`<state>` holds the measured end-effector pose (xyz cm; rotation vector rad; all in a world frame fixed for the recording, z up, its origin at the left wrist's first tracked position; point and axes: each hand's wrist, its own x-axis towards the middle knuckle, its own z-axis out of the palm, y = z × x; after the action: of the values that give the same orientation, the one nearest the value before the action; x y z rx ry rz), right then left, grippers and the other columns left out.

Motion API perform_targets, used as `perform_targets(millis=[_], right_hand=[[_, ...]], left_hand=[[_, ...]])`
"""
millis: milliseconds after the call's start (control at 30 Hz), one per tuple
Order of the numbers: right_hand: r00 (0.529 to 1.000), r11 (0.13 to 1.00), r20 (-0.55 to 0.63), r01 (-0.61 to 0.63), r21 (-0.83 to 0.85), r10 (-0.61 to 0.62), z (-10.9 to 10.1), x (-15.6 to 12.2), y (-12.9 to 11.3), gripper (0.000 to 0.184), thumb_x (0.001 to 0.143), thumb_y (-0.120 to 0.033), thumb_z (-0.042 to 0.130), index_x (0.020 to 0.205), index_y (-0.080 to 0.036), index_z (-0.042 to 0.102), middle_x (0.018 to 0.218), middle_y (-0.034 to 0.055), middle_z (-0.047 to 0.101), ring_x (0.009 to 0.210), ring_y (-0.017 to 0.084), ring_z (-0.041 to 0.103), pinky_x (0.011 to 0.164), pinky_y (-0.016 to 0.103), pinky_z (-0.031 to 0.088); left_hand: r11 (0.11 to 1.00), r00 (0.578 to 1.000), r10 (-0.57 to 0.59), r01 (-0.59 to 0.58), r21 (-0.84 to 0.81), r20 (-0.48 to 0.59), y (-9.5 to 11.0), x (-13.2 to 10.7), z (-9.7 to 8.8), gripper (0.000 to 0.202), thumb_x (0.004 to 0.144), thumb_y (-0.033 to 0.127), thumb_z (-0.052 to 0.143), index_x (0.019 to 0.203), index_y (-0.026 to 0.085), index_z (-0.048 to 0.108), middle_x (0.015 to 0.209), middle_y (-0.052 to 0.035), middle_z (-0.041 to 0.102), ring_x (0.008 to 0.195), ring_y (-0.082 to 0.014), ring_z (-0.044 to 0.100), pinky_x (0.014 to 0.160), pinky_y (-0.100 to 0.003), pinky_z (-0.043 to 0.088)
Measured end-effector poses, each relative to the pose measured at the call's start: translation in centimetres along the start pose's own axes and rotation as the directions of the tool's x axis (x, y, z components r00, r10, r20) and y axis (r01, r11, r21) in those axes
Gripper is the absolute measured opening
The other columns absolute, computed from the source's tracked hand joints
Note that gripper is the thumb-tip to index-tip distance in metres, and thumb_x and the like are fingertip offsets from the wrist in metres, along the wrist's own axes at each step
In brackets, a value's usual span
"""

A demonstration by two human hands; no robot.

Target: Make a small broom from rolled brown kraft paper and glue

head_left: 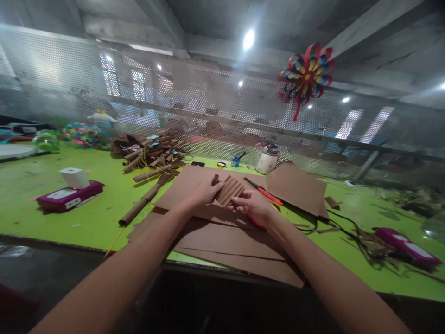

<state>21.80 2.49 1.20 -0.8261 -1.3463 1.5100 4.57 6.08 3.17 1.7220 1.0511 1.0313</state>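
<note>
A small pleated piece of brown paper (pixel 230 189) sits between both my hands above a stack of brown paper sheets (pixel 222 241) on the green table (pixel 93 218). My left hand (pixel 203 190) pinches its left end, fingers closed on the folds. My right hand (pixel 255 206) grips its lower right edge with thumb and fingers. An orange-handled cutter (pixel 267 194) lies just beyond my right hand on the sheets.
Rolled brown paper tubes (pixel 153 160) are piled at the back left, one long tube (pixel 139 204) lying nearer. Magenta packs lie at left (pixel 69 195) and right (pixel 405 246). A white jar (pixel 267 160), black cord (pixel 344 225), perforated metal screen (pixel 215 102) and hanging pinwheel (pixel 306 74) are behind.
</note>
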Motion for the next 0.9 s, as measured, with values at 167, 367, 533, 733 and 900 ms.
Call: perform_targets(millis=[167,367,533,733,900], right_hand=[[0.996,0.997,-0.064,0.066,0.041,-0.063,-0.8,0.6,0.5,0.026,0.061,-0.024,0.071,0.081,-0.01,0.064,0.078,0.0089,0.065,0.064,0.014,0.059,0.064,0.028,0.046],[0.988,0.991,-0.092,0.13,0.031,-0.127,-1.1,0.8,0.5,0.027,0.057,-0.023,0.073,0.08,-0.011,0.063,0.073,0.0058,0.063,0.063,0.013,0.057,0.064,0.028,0.044],[0.984,0.99,-0.115,0.132,-0.045,-0.136,-0.9,0.8,0.7,0.026,0.055,-0.027,0.074,0.073,-0.011,0.064,0.067,0.0042,0.061,0.055,0.009,0.05,0.055,0.024,0.04],[0.989,0.994,-0.103,0.105,-0.038,-0.109,-1.0,0.8,0.9,0.024,0.058,-0.027,0.073,0.073,-0.011,0.063,0.064,0.0025,0.059,0.055,0.009,0.049,0.054,0.024,0.039],[0.992,0.996,-0.086,0.095,-0.004,-0.095,-0.9,0.4,0.2,0.022,0.066,-0.034,0.066,0.071,-0.013,0.059,0.067,0.0031,0.06,0.059,0.011,0.053,0.058,0.025,0.041]], left_hand=[[0.976,0.992,-0.058,0.081,-0.204,0.115,0.8,-0.7,0.1,0.02,0.074,0.032,0.056,0.072,0.014,0.049,0.052,0.0051,0.04,0.039,-0.0031,0.031,0.035,-0.016,0.021],[0.905,0.983,-0.114,0.163,-0.394,0.146,0.2,-0.1,0.1,0.011,0.076,0.021,0.055,0.074,0.012,0.05,0.067,-0.0019,0.054,0.054,-0.0064,0.051,0.042,-0.015,0.04],[0.882,0.983,-0.147,0.18,-0.436,0.108,-0.2,0.2,0.3,0.01,0.078,0.021,0.054,0.078,0.013,0.049,0.076,-0.0042,0.057,0.06,-0.009,0.056,0.049,-0.019,0.05],[0.923,0.991,-0.113,0.13,-0.362,0.068,0.7,-0.2,0.4,0.011,0.08,0.023,0.051,0.08,0.012,0.047,0.077,-0.0059,0.058,0.064,-0.0125,0.06,0.055,-0.026,0.054],[0.942,0.991,-0.134,0.129,-0.31,0.006,1.0,-0.4,0.5,0.012,0.081,0.023,0.05,0.078,0.012,0.044,0.073,-0.0045,0.057,0.06,-0.0122,0.061,0.06,-0.029,0.055]])
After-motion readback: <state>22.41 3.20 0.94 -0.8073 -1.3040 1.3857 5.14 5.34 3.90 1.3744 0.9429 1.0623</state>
